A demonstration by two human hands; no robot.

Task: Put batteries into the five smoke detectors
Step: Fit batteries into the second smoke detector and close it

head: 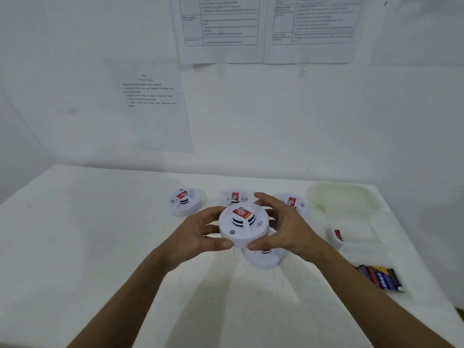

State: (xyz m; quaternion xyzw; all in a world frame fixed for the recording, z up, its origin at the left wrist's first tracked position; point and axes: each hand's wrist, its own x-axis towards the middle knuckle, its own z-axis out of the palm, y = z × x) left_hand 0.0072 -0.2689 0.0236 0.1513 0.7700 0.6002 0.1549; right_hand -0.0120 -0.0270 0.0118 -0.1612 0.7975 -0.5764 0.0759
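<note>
White walls hung with printed sheets (221, 28) back the white tabletop (100, 222). I see both hands curled round one smoke detector (242, 226), left hand (198, 234) at nine o'clock, right hand (283, 229) at three, lifted face-up, probably to twist the base off. Three detectors (184, 202) sit at twelve; another (263, 258) lies beneath. Batteries (381, 276) wait at four o'clock, near an open plastic container (344, 199), blurred.

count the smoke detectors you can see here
5. One held in both hands; one beneath it on the table, partly hidden; three in a row behind: left, middle, right, partly behind the right hand.
</note>
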